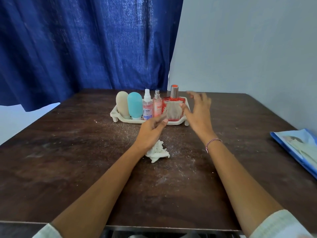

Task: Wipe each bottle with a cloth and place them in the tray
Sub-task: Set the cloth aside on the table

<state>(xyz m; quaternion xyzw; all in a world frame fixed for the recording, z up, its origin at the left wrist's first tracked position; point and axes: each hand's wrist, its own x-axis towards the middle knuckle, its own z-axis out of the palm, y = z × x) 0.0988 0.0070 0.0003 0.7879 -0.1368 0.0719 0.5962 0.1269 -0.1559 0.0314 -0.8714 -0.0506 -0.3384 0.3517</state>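
White plastic tray [113,114]: five bottles [135,105] upright inside.
Crumpled white cloth [158,152]: tray's 6 o'clock.
Left hand [151,128]: loosely curled, empty.
Right hand [199,111]: fingers spread, released, tray's 3 o'clock.

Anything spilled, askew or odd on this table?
Pale specks, perhaps powder, are strewn over the dark table around the crumpled cloth. All five bottles stand upright in the tray.

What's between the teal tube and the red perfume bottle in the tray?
Head view: two spray bottles. The clear spray bottle stands next to the teal tube, the pink spray bottle next to the red perfume bottle.
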